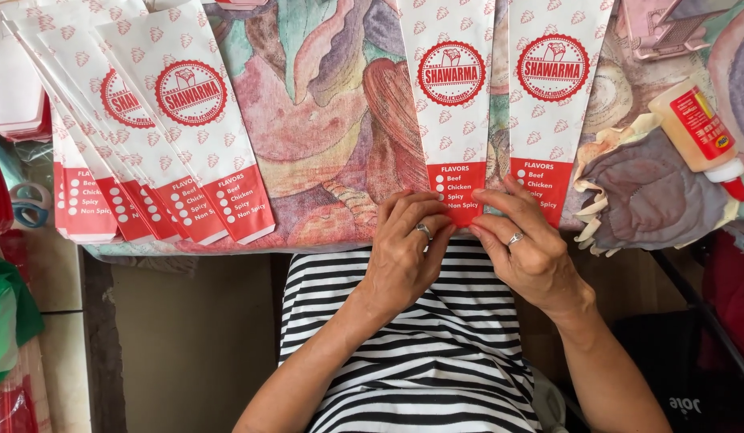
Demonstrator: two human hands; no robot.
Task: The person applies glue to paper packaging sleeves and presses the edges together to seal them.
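Two long white-and-red paper sleeves lie side by side on the patterned cloth (324, 104). My left hand (408, 248) grips the red bottom end of the left sleeve (452, 88) with its fingertips. My right hand (524, 244) pinches between that end and the red bottom of the right sleeve (552, 80), its fingers touching both. Both hands wear a ring.
A fanned stack of several similar paper sleeves (159, 136) lies at the left. A glue bottle (701, 132) with a red cap lies on its side at the right. Scissors with blue handles (27, 204) sit at the far left edge. A pink object (661, 24) is at the top right.
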